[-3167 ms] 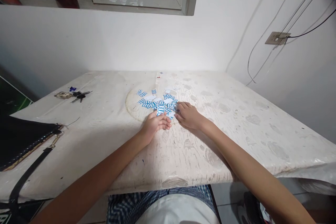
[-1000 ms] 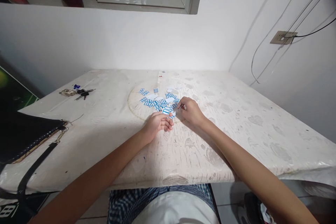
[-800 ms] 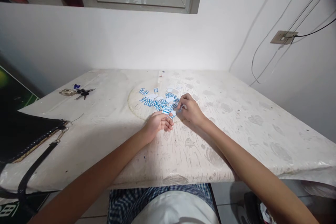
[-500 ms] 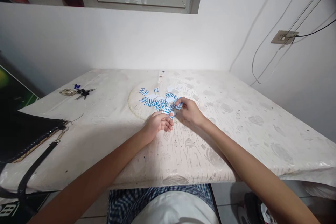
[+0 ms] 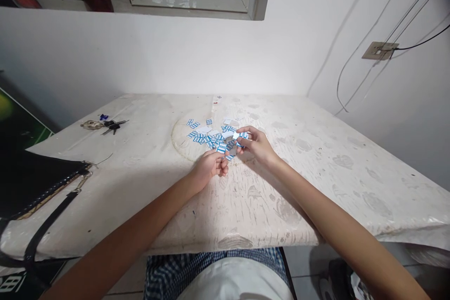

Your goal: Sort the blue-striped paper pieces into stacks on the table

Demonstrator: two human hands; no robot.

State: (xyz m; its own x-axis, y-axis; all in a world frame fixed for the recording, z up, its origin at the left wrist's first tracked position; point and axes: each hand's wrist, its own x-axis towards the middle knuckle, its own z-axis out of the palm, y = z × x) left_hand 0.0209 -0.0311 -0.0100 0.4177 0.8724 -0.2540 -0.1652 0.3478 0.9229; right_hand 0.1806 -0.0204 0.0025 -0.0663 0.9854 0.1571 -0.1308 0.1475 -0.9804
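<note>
While the left hand (image 5: 210, 166) keeps a blue-striped card (image 5: 221, 148) pinched, the right hand (image 5: 259, 145) now pinches lifted cards (image 5: 242, 136) | both hands loaded, near each other | scattered cards (image 5: 200, 138): table (image 5: 147, 166) centre, just beyond.

One left hand (image 5: 209, 167), one right hand (image 5: 259, 146), cards (image 5: 200, 138) too overlapped to count, one bag (image 5: 38, 183)
</note>
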